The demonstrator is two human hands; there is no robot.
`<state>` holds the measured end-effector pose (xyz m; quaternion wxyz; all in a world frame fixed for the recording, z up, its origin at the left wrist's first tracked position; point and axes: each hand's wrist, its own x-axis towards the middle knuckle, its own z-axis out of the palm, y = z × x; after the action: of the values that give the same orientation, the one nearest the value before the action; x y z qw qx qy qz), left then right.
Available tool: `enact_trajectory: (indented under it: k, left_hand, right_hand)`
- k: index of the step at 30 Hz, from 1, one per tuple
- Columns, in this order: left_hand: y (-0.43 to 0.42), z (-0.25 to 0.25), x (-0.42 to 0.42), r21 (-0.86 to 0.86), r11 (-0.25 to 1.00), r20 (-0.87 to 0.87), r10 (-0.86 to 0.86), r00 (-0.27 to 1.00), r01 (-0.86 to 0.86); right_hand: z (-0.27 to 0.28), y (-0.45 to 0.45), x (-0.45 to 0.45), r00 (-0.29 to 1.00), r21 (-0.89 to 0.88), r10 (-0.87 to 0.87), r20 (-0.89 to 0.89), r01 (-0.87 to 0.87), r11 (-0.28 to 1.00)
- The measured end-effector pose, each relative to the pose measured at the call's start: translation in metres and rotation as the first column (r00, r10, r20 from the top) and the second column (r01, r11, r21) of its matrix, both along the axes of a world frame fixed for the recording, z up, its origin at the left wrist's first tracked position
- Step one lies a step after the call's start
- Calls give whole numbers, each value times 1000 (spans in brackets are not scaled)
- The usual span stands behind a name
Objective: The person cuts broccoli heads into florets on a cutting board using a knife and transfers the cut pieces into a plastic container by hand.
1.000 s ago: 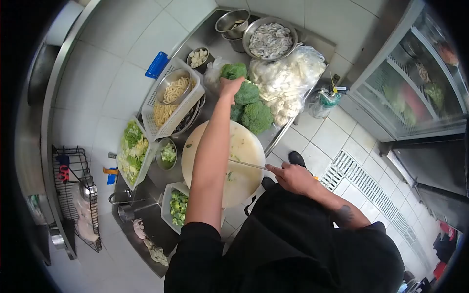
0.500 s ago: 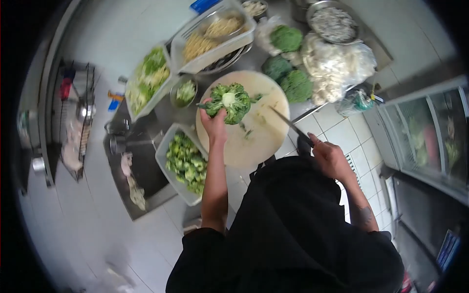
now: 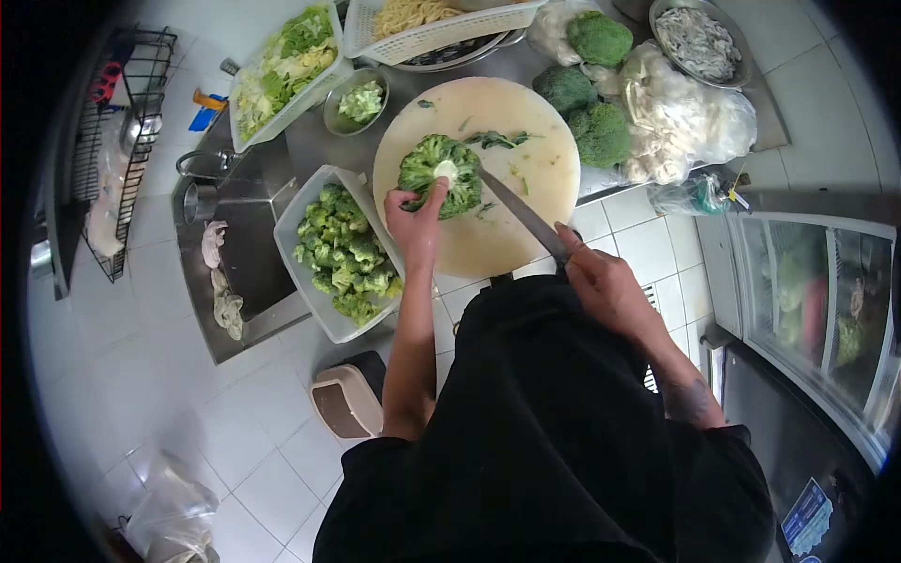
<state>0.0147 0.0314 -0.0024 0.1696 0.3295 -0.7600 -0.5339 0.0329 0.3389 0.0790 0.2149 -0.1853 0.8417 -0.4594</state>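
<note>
My left hand grips a broccoli head, its pale cut stem facing up, over the left part of the round cutting board. A knife is in my right hand, its tip at the right side of that broccoli. Leaf scraps lie on the board. To the left, a white container holds cut broccoli florets. Behind the board's right edge sit whole broccoli heads beside a plastic bag of pale vegetables.
A steel sink lies left of the florets. Behind are a basket of lettuce, a small bowl, a noodle basket and a steel bowl. A glass-door fridge stands right; a bin is on the floor.
My left hand has brought a broccoli head from the pile to the board and turned its stem up. The knife in my right hand has moved to the broccoli's side. The view has shifted.
</note>
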Motion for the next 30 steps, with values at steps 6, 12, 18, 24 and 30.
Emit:
enact_trajectory:
  k: [6, 12, 18, 24, 30]
  left_hand:
    - [3, 7, -5, -8, 1000, 17, 21, 1000, -20]
    - [-2, 17, -12, 141, 985, -2, -102, 995, 101]
    - [-4, 4, -13, 125, 990, 13, -67, 998, 65]
    - [-2, 16, -14, 190, 976, 0, -109, 994, 107]
    - [-5, 12, -14, 188, 980, 26, -76, 997, 70]
  right_hand:
    - [-1, -20, -1, 999, 62, -6, -38, 9, 998]
    - [5, -27, -6, 991, 4, -81, -109, 82, 997]
    - [-27, -43, -2, 993, 115, 104, -59, -97, 989]
    - [-4, -42, -2, 998, 208, 63, 21, -66, 976]
    - [27, -26, -7, 998, 167, 67, -2, -66, 984]
